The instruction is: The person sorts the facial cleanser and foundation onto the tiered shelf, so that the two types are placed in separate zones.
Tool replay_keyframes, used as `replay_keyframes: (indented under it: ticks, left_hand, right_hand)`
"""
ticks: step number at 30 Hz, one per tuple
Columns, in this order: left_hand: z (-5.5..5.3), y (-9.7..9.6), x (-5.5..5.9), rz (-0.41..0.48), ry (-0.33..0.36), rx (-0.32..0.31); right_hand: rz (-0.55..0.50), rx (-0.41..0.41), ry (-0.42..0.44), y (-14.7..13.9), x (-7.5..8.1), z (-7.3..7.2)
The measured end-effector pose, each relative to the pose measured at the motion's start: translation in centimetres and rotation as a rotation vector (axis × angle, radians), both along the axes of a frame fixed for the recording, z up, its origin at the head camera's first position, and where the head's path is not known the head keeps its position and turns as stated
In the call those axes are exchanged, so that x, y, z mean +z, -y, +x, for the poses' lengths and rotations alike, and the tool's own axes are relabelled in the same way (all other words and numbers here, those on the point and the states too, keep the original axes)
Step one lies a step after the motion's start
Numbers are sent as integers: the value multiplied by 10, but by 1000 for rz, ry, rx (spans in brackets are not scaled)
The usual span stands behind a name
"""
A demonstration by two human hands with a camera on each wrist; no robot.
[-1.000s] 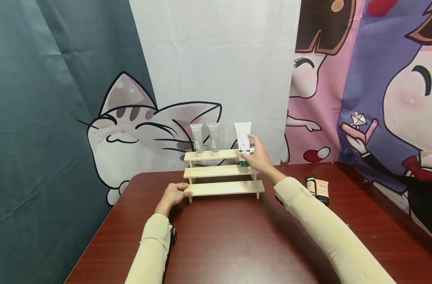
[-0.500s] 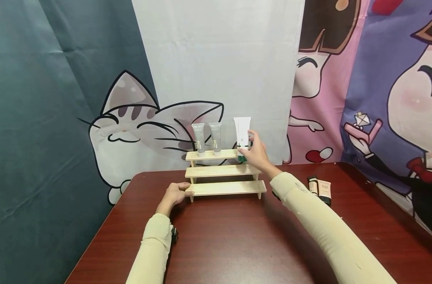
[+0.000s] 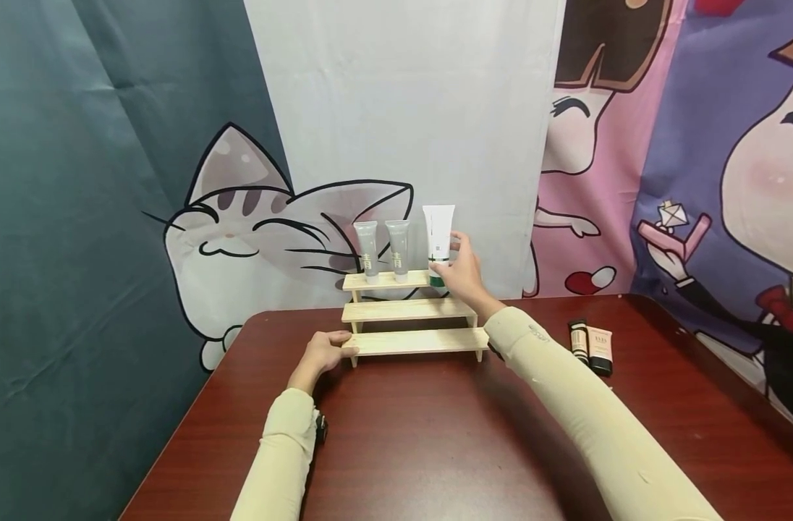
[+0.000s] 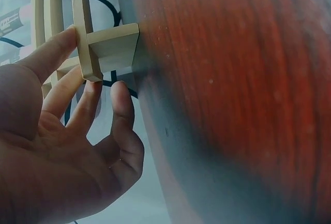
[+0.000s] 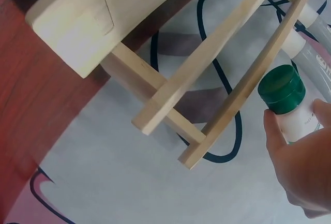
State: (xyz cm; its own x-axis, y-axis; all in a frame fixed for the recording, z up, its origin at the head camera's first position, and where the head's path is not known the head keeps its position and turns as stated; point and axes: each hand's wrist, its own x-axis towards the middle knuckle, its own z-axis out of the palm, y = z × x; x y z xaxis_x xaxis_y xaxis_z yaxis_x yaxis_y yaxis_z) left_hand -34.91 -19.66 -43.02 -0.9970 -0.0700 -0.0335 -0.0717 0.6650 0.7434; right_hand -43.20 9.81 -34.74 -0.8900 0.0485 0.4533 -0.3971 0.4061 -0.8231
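Observation:
My right hand (image 3: pixel 463 270) grips a white squeeze tube (image 3: pixel 438 235) with a green cap (image 5: pixel 282 89), cap downward. The tube overlaps the right part of the top step of a three-step wooden stand (image 3: pixel 409 311); in the right wrist view its cap is close beside that step's edge. Two clear-grey tubes (image 3: pixel 367 250) with white caps stand on the left half of the same step. My left hand (image 3: pixel 321 354) pinches the left end of the lowest step, thumb on one face and fingertips (image 4: pixel 93 87) at the other.
Two small tubes with black caps, one striped (image 3: pixel 578 341) and one pale pink (image 3: pixel 600 349), lie on the right of the dark red table (image 3: pixel 429 434). A printed cloth backdrop (image 3: pixel 409 108) hangs right behind the stand.
My right hand has raised the white tube from in front of the upper steps to the top step's level and shifted it slightly left. My left hand keeps its hold on the stand.

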Motion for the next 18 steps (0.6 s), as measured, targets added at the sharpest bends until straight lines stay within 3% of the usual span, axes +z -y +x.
replay_keyframes:
  ticks: [18]
  left_hand:
    - [0, 0, -1, -14, -14, 2]
  right_hand:
    - [15, 36, -51, 9, -4, -11]
